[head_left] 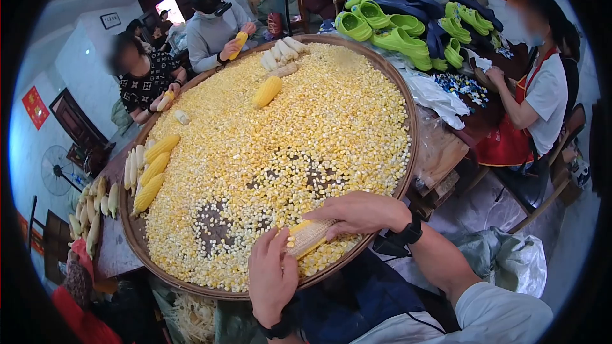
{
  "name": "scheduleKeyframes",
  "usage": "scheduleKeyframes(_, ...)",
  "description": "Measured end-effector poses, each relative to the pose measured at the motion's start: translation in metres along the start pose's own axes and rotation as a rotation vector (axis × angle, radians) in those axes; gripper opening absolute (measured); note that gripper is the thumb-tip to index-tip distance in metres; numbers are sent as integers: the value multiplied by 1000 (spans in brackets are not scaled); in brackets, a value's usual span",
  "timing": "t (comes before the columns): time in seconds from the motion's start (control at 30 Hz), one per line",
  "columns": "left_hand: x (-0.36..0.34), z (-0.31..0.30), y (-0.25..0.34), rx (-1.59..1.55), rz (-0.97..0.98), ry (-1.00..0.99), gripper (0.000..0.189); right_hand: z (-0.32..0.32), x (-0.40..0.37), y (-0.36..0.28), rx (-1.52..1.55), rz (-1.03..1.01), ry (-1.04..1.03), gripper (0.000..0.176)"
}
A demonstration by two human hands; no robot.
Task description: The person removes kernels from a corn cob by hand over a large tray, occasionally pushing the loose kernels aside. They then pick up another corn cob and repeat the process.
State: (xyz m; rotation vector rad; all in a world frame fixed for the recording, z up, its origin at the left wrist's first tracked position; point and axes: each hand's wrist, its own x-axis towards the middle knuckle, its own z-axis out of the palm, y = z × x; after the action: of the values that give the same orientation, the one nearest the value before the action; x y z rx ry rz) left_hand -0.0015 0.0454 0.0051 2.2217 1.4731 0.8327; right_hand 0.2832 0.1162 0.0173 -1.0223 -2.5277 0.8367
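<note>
1. Close to me, a half-stripped corn ear [310, 237] is held above the near edge of a round tray [413, 134], its pale bare face up and yellow kernels along its sides.
2. The left hand [273, 274] curls around the ear's lower end; the right hand [360, 212] closes over its upper end, fingers bent across the top. How hard either one presses I can't fairly judge from here.
3. Loose kernels [223, 134] cover most of the tray, with dark patches of its floor showing near the hands.
4. Full yellow ears [153, 172] lie by the left rim, and a single full ear [267, 92] rests farther in, just below a heap of pale stripped cobs [280, 53].
5. Across the tray, a person in a grey hoodie [210, 41] holds a yellow ear [239, 44]; beside them, someone in a dark patterned shirt [150, 79] holds another ear [166, 100].
6. To the right, lime-green clogs [401, 44] are piled near a person in a red apron [510, 143].
</note>
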Motion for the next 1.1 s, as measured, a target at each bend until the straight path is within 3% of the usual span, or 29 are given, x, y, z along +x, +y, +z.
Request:
scheduleKeyframes(0.1,6,1,2,67,93,102,34,1,2,2,8,-18,1,66)
scheduleKeyframes(0.2,19,1,14,12,-66,52,29,6,3,9,18,-31,7,66)
scheduleKeyframes(0.3,22,15,21,-2,-170,138,28,3,1,6,23,-20,3,66)
scheduleKeyframes(0.4,14,20,18,37,-145,239,29,5,1,9,16,-41,15,66)
scheduleKeyframes(0.6,8,18,12,-9,-80,220,29,12,1,17,16,-46,27,70)
scheduleKeyframes(1.1,4,24,5,-206,-178,243,25,12,0,17,-26,-56,41,70)
